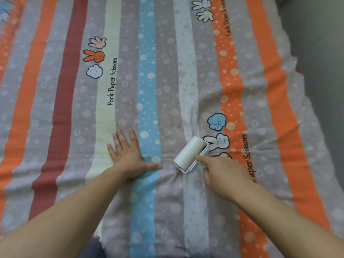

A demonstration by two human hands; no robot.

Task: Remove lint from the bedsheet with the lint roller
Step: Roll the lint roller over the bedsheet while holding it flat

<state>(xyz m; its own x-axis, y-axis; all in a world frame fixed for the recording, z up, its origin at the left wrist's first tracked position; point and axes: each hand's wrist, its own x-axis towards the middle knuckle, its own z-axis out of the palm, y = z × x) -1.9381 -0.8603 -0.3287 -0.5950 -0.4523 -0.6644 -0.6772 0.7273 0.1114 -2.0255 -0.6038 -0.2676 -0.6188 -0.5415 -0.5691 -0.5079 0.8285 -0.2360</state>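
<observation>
— Where is the lint roller?
— The white lint roller (pixel 189 153) lies on the bedsheet (pixel 167 71), near the person, between the blue stripe (pixel 147 90) and the dotted orange stripe (pixel 230 86). Its drum is turned aslant, with the far end more to the right.
— Which hand has it?
— The right hand (pixel 223 174). Its fingers are curled round the handle, which is hidden under the hand, and the forefinger lies on the white frame.
— And the other?
— The left hand (pixel 128 155) rests flat on the sheet, left of the roller, with its fingers straight and spread apart and the thumb across the blue stripe. The cloth is wrinkled around the roller.
</observation>
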